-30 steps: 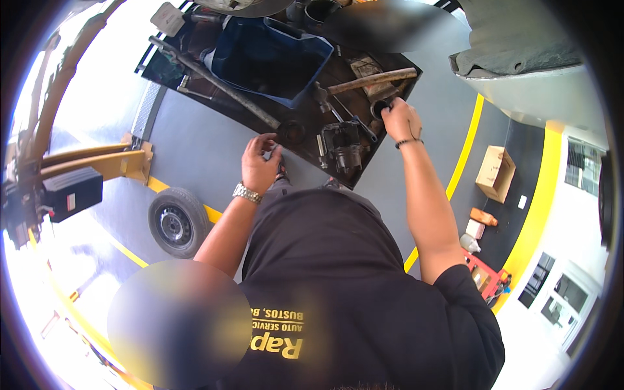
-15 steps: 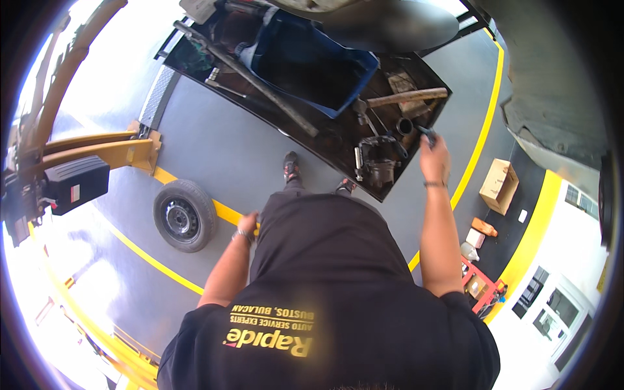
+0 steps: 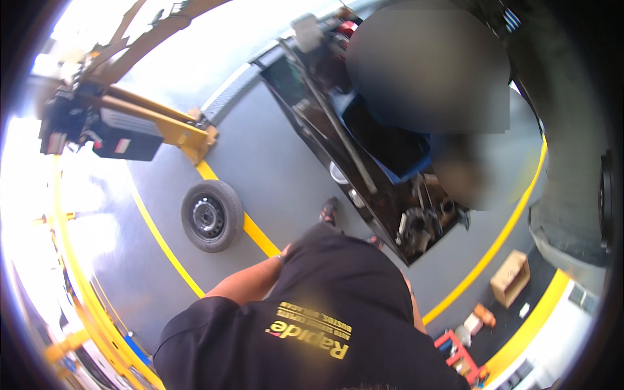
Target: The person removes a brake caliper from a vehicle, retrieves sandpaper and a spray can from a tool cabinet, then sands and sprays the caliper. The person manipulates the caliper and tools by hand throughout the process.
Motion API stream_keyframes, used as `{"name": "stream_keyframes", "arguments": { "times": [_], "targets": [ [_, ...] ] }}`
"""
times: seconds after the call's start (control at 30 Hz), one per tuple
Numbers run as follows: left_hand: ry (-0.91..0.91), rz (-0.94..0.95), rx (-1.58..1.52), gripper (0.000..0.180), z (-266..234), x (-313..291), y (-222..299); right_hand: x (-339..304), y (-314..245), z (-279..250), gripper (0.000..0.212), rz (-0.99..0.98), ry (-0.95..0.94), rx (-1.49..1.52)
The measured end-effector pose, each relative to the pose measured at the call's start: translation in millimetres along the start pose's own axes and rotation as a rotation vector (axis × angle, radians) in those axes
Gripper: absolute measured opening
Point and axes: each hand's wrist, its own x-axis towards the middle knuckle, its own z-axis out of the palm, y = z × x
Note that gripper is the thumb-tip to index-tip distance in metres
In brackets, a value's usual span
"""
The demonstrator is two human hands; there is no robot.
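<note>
My left hand (image 3: 285,251) is low beside my left thigh, mostly hidden by dark trousers; its fingers do not show. On the right, only a strip of forearm (image 3: 414,304) appears beside my shirt, and the hand is out of sight. Ahead is a dark metal tray (image 3: 385,207). It holds a long metal bar (image 3: 338,138), a blue bin (image 3: 416,172) and a greasy metal part (image 3: 416,231) near the close corner. A small dark object (image 3: 463,219) is at its right edge. A large blurred patch covers the tray's far right side.
A wheel with a tyre (image 3: 211,216) lies on the floor to the left, near a yellow lift arm (image 3: 156,123) and a black box (image 3: 127,134). At right are a cardboard box (image 3: 510,279), an orange container (image 3: 484,315), a red rack (image 3: 455,354) and a vehicle's body (image 3: 572,195).
My right hand, earlier at the tray's right corner on a dark tool, has drawn back out of sight. The view has turned, and the tray appears further right and lower.
</note>
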Motion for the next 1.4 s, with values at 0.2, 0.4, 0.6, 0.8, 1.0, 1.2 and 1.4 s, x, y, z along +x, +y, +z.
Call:
{"name": "stream_keyframes", "arguments": {
  "times": [0.2,0.4,0.6,0.8,1.0,1.2,1.4],
  "targets": [
    [0.073,0.074,-0.070,0.045,-8.0,-0.3,36.7,-17.9,-78.0,-26.4,0.065,0.092,-0.042,-0.002],
    [0.169,0.149,-0.225,0.044,6.4,-12.4,64.3,-26.7,-163.7,-34.6,0.064,0.008,-0.146,0.017],
    [0.313,0.157,-0.467,0.043,71.0,-41.9,43.4,-12.7,-195.5,-50.5,0.063,-0.098,-0.355,-0.021],
    [0.434,0.010,-0.695,0.043,194.4,-81.0,-28.1,4.7,-183.0,-109.2,0.063,-0.152,-0.557,-0.041],
    [0.558,0.065,-0.754,0.037,258.9,-119.0,-80.3,-4.1,-166.2,-146.9,0.053,-0.350,-0.775,0.231],
    [0.386,0.142,-1.022,0.033,247.5,-165.7,-48.7,-20.8,-175.5,-77.5,0.044,-0.291,-0.536,0.466],
    [0.342,0.284,-0.637,0.035,219.6,-177.7,6.5,-29.7,-183.1,-62.0,0.038,-0.464,-0.409,0.362]
  ]
}}
